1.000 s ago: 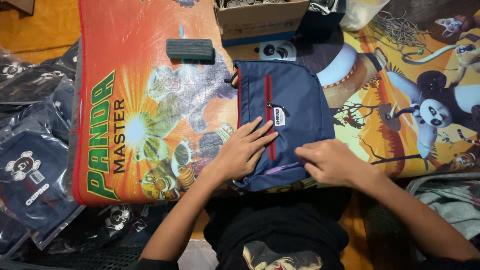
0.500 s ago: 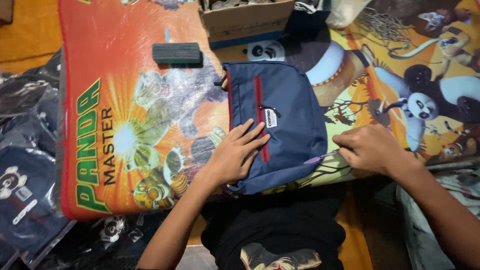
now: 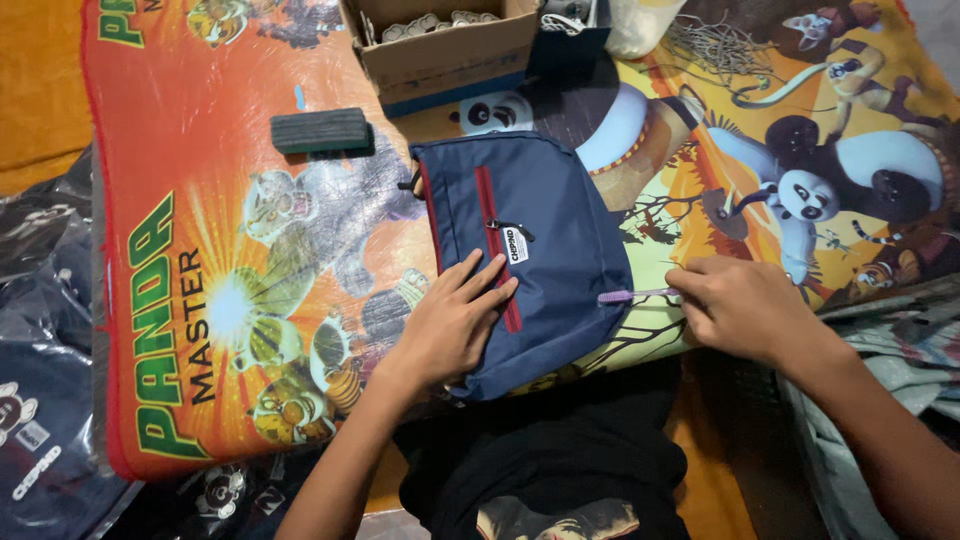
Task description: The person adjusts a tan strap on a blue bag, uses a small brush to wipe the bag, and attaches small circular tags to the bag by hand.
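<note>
Cartoon-printed mat (image 3: 250,200) covers most of the floor, orange on the left and busy with animal figures on the right. We sit at its near edge, black shirt (image 3: 560,470) low in view. Far centre stands an open cardboard box (image 3: 440,50) with small parts inside; what they are we cannot tell. Bagged dark goods (image 3: 45,400) pile up at the left edge, and folded grey-patterned cloth (image 3: 890,360) lies at the right.

Navy fabric bag (image 3: 530,250) lies flat on the mat's middle, red zip stripe running near to far, small white label on its front. We judge it light, soft and floppy, not fragile; it would sag if lifted by one corner, so the top seam or both side edges look like the best places to grip.

Our left hand (image 3: 450,320) lies flat on the bag's near left part, fingers spread across the red stripe, pinning it down rather than gripping. Our right hand (image 3: 740,305) is just off the bag's right edge, fingers closed around a thin purple strip (image 3: 635,295) that reaches back to the bag. We cannot tell whether the strip is attached.

Dark green rectangular block (image 3: 320,130) sits on the mat, far left of the bag, apart from it.
</note>
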